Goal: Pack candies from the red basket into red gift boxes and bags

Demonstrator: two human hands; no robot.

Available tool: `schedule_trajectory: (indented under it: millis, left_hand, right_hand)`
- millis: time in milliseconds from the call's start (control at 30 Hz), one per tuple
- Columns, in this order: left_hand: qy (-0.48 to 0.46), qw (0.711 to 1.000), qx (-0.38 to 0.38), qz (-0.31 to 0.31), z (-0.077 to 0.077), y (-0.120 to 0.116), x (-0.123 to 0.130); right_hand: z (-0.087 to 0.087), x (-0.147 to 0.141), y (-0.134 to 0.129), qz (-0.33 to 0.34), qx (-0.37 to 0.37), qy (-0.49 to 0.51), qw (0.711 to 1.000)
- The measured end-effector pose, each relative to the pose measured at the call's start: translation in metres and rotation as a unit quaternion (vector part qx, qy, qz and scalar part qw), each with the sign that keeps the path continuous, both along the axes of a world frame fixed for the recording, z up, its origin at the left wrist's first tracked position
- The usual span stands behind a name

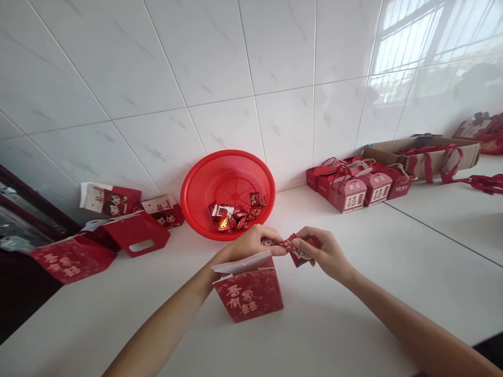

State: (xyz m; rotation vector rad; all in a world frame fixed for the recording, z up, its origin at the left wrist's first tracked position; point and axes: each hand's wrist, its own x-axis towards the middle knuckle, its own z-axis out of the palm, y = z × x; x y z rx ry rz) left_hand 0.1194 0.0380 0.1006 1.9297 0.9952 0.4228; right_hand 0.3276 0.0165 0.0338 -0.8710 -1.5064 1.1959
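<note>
Between my two hands are small red wrapped packets point(298, 252), held just above the table behind an open red gift box point(251, 296). My left hand point(255, 242) pinches a packet at its left side, partly behind the box's raised white flap. My right hand point(324, 254) grips a red packet with dark and white print. The gift box stands upright with pale lettering on its front; its inside is hidden. Behind my hands, a red perforated basket point(188, 209) leans against the tiled wall with several wrapped packets point(239, 217) in its lower part.
Several red gift boxes point(143, 233) lie at the left. Several closed red boxes with handles point(348, 196) stand at the back right, beside a cardboard tray point(463, 152) with red ribbons. A seam point(444, 233) crosses the white tabletop point(338, 335).
</note>
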Motion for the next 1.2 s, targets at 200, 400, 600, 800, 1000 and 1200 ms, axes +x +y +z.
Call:
schedule_trajectory:
  millis: [200,400,600,800,1000,1200]
  left_hand:
    - [-0.070,0.997,0.041,0.012,-0.016,-0.003,0.007]
    - [-0.133,0.988,0.050,0.059,-0.031,0.003,0.010]
    - [-0.137,0.988,0.031,0.069,-0.034,0.001,0.011]
    - [-0.129,0.987,0.039,0.090,-0.033,-0.004,0.014]
    - [-0.139,0.989,0.014,0.047,-0.033,-0.003,0.008]
    - [-0.149,0.988,-0.010,0.042,-0.028,-0.006,0.006]
  right_hand:
    - [-0.003,-0.004,0.004,-0.021,-0.014,0.048,0.999]
    - [-0.002,-0.003,0.007,-0.014,-0.031,0.089,0.995]
    - [-0.001,-0.002,0.006,-0.008,-0.039,0.105,0.994]
    - [0.000,-0.002,0.004,0.010,-0.034,0.094,0.995]
    - [0.003,-0.002,0.003,0.003,-0.047,0.076,0.996]
    - [0.003,-0.001,0.002,-0.005,-0.060,0.073,0.996]
